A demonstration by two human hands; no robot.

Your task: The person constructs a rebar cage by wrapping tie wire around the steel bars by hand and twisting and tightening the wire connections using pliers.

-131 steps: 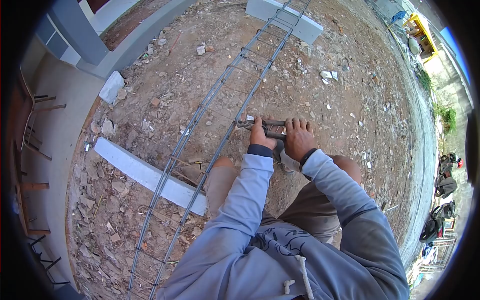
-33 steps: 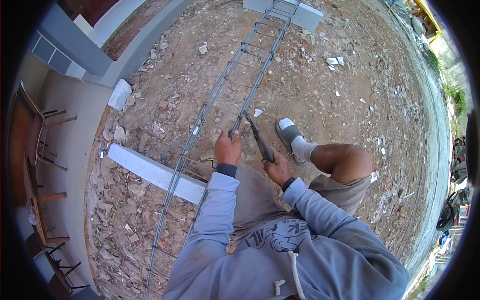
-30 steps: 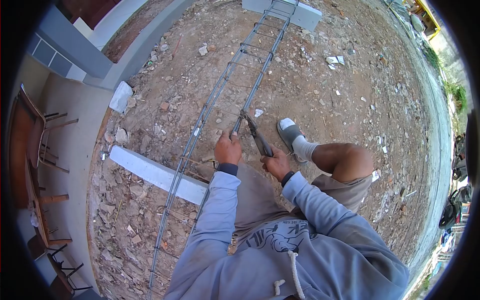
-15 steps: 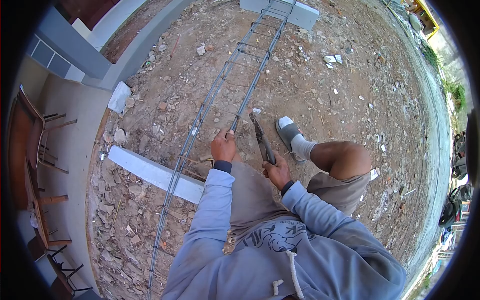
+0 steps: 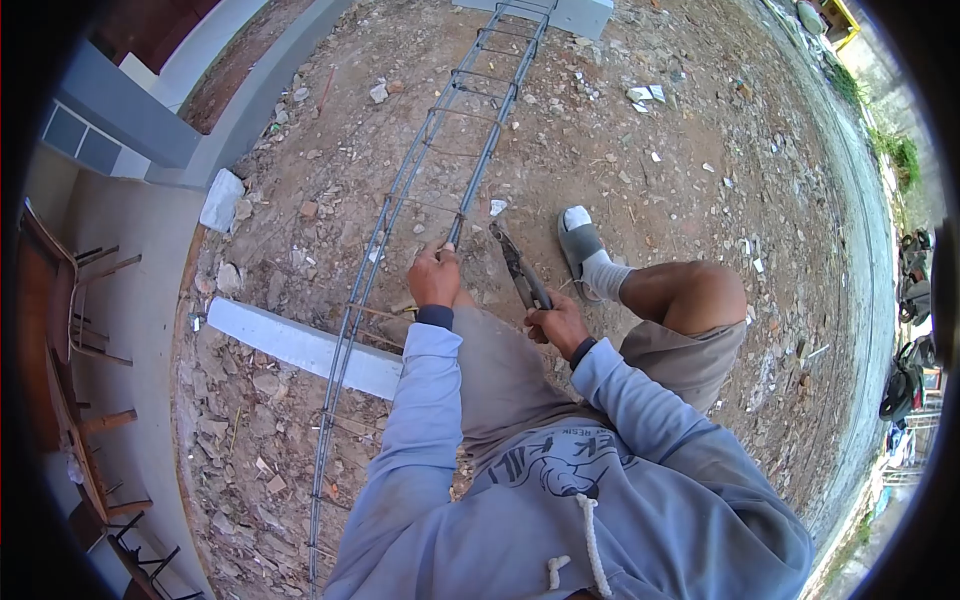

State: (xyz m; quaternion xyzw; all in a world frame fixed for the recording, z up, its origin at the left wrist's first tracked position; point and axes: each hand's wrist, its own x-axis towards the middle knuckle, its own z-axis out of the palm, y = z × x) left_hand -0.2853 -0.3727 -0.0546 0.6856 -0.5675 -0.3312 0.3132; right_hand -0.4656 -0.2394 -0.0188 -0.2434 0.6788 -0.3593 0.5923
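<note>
A long rebar cage [image 5: 490, 150] of thin steel bars and wire-like stirrups runs from the top of the view down to the lower left. My left hand [image 5: 434, 275] is closed around the cage's right-hand bar, above my bent knee; the fingertips are partly hidden. Dark, worn pincers [image 5: 518, 268] are in my right hand [image 5: 558, 320], which wraps their handles. Their jaws point up and left, apart from the bar, just right of my left hand.
A pale block [image 5: 290, 342] lies under the cage at left, another pale block [image 5: 585, 17] at its far end. Rubble covers the dirt ground [image 5: 600, 130]. Left stand a grey pillar [image 5: 140, 90] and wooden chairs [image 5: 100, 345]. My sandalled foot [image 5: 580, 240] is right of the pincers.
The view has shifted slightly, so the cage's far end appears further left. My left hand stays on the bar, and the pincers stay in my right hand, a little nearer the bar.
</note>
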